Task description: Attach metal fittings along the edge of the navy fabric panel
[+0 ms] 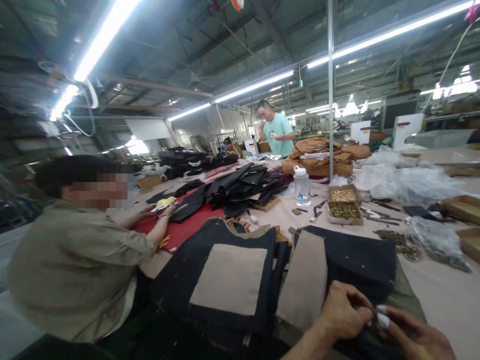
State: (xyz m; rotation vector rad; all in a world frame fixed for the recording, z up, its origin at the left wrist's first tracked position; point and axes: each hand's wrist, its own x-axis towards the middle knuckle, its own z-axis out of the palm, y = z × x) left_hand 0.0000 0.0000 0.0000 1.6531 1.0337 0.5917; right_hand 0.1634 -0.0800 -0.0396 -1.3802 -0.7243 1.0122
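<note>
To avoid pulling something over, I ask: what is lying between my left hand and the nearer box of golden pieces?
Dark fabric lies between your left hand and that box, as the head view shows.

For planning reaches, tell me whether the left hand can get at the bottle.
Probably, with a stretch: mostly low cloth lies between the left hand and bottle, though that hand looks occupied.

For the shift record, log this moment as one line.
left hand, right hand: fingertips close together, any held item unclear | nearby: dark fabric | beyond: upright bottle
</note>
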